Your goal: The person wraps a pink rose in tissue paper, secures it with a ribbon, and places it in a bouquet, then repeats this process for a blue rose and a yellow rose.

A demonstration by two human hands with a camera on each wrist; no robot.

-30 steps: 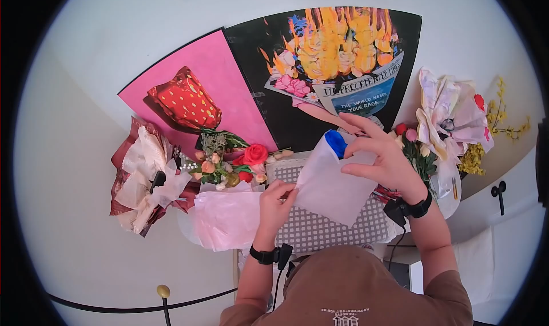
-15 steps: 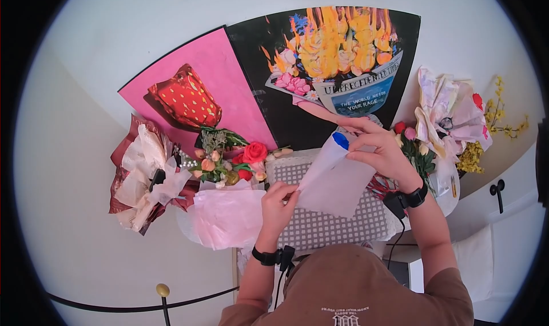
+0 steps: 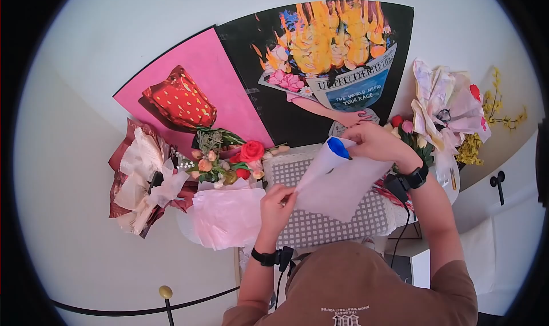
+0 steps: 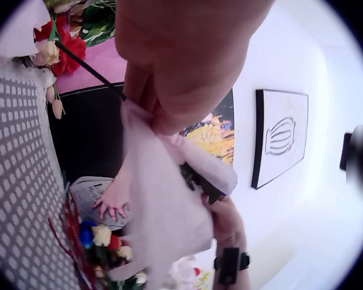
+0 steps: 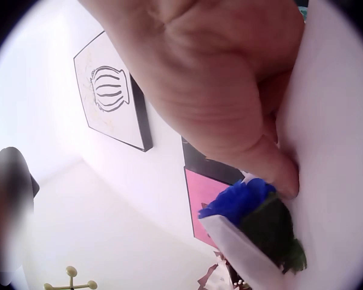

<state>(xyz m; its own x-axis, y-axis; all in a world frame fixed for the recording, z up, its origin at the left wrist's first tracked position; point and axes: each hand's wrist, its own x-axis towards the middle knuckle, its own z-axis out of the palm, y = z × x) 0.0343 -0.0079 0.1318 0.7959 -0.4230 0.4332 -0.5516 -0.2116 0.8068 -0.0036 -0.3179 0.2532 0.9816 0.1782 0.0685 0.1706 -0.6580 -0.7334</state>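
Observation:
A blue rose (image 3: 338, 148) lies partly rolled in a sheet of white wrapping paper (image 3: 337, 190), held up over the table. At its lower end, my left hand (image 3: 277, 207) pinches the gathered paper, and a thin dark stem (image 4: 91, 70) sticks out past the fingers in the left wrist view. Beside the bloom, my right hand (image 3: 376, 144) holds the upper edge of the paper, its fingertips partly hidden. The right wrist view shows the blue petals and dark green leaves (image 5: 269, 232) close below the thumb, with a paper fold in front.
A grey checked cloth (image 3: 320, 232) covers the table. Pale pink paper sheets (image 3: 226, 217) lie left, behind them several loose flowers (image 3: 231, 165). Wrapped bouquets stand at the left (image 3: 140, 180) and right (image 3: 443, 112). Two posters (image 3: 189, 97) lean at the back.
My right hand's fingers, spread around the rose at first, have come together on the paper edge and moved right, spreading the sheet beside the bloom. My left hand keeps its pinch.

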